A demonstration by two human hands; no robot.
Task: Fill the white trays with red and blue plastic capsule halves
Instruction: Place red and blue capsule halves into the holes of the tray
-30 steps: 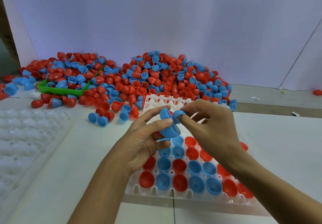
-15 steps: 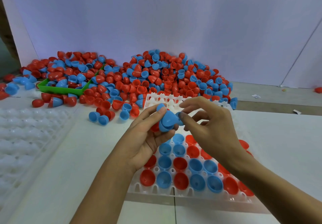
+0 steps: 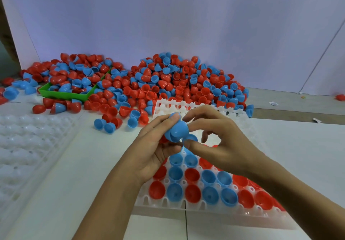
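Blue halves (image 3: 176,131): nested stack of thin plastic cups, held above the far part of the tray, between both hands.
Handling: judged very light, stiff but springy, smooth and slippery; nested cups likely to stick together, so best taken by the rim, thumb inside and finger outside, and peeled off one at a time.
Loose half (image 3: 190,139): one blue cup just under the stack, pinched at its edge by the right fingertips (image 3: 187,142).
Left hand (image 3: 156,146): curled around the stack, thumb and fingers gripping its sides.
Right hand (image 3: 218,139): thumb and forefinger closed on the loose blue cup, other fingers spread, holding nothing.
Tray (image 3: 186,205): white, near rows filled with red and blue cups, open side up; far pockets bare, partly hidden by the hands.
Risk: a light cup could bounce or tip out of a pocket if dropped; better set down, open side up.
Pile (image 3: 186,83): red and blue halves heaped beyond the tray, against the wall.
Green bin (image 3: 65,95): left of the pile, half buried.
Spare trays (image 3: 28,137): white, on the table, well left.
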